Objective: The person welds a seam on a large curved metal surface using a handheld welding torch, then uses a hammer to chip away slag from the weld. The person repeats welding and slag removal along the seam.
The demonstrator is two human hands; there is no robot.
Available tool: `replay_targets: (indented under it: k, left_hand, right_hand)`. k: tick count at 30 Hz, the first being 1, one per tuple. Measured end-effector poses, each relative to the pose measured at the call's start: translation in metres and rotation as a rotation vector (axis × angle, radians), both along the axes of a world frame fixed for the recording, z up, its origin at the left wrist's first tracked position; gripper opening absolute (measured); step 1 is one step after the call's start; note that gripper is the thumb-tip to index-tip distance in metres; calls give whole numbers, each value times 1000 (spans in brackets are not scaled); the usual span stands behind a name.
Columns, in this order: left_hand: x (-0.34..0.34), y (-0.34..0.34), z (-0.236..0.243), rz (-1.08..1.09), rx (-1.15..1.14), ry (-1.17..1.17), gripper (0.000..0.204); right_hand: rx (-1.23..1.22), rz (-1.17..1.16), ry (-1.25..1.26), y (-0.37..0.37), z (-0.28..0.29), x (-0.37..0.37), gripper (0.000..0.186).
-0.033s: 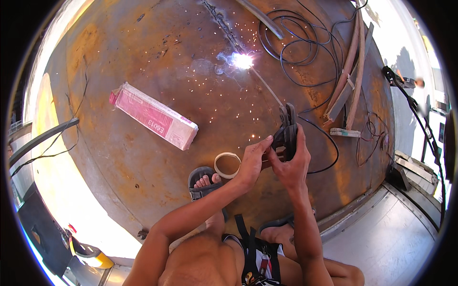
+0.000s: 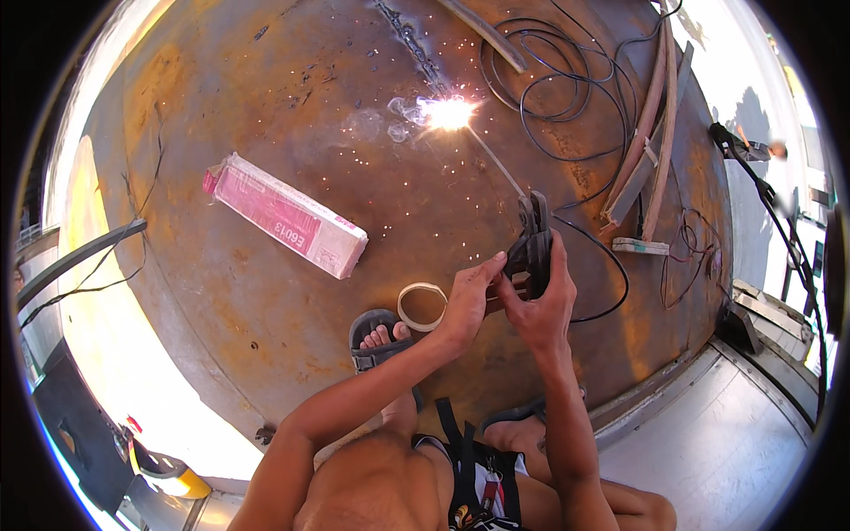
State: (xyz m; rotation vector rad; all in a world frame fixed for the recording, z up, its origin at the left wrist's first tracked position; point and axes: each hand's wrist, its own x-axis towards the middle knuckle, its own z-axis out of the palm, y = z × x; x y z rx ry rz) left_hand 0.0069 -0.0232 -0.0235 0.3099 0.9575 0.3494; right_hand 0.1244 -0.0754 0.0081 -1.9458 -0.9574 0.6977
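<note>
My right hand (image 2: pixel 546 301) is wrapped round a black electrode holder (image 2: pixel 529 239). A thin welding electrode (image 2: pixel 498 162) runs up and left from its jaws to a bright, sparking arc (image 2: pixel 449 113) on the rusty steel plate (image 2: pixel 292 354). My left hand (image 2: pixel 472 299) is closed at the holder's left side, fingers and thumb against it, steadying beside the right. Behind the arc, a dark, rough weld bead (image 2: pixel 409 40) stretches toward the far edge. The glare hides the electrode's tip. A black cable (image 2: pixel 625 281) loops out by my right hand.
A pink and white electrode box (image 2: pixel 288 217) lies left of the arc. A pale ring (image 2: pixel 422 307) sits beside my sandalled left foot (image 2: pixel 376 336). Coiled black cable (image 2: pixel 540 75), a metal bar (image 2: pixel 485 34) and long wooden strips (image 2: pixel 660 133) lie at far right. Smoke drifts left of the arc.
The arc's glow turns from bluish white to a wider, more orange flare, and the sparks and smoke shift. Both hands and the holder stay put.
</note>
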Motion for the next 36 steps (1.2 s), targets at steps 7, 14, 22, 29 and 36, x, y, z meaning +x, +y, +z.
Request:
replay_targets:
  k: [7, 14, 22, 29, 36]
  left_hand:
    - [2, 10, 9, 2, 14, 31, 39]
    - [-6, 7, -13, -50, 23, -60, 42]
    - [-5, 2, -18, 70, 55, -154, 39]
    - [1, 3, -1, 25, 139, -30, 39]
    - [-9, 6, 0, -62, 159, -85, 42]
  right_hand:
    - [-4, 22, -80, 8, 1, 2, 81]
    - [74, 6, -82, -1, -18, 3, 83]
    - [63, 37, -156, 2, -2, 10, 93]
    - [40, 36, -75, -2, -2, 8, 95]
    - [21, 139, 29, -9, 10, 14, 78]
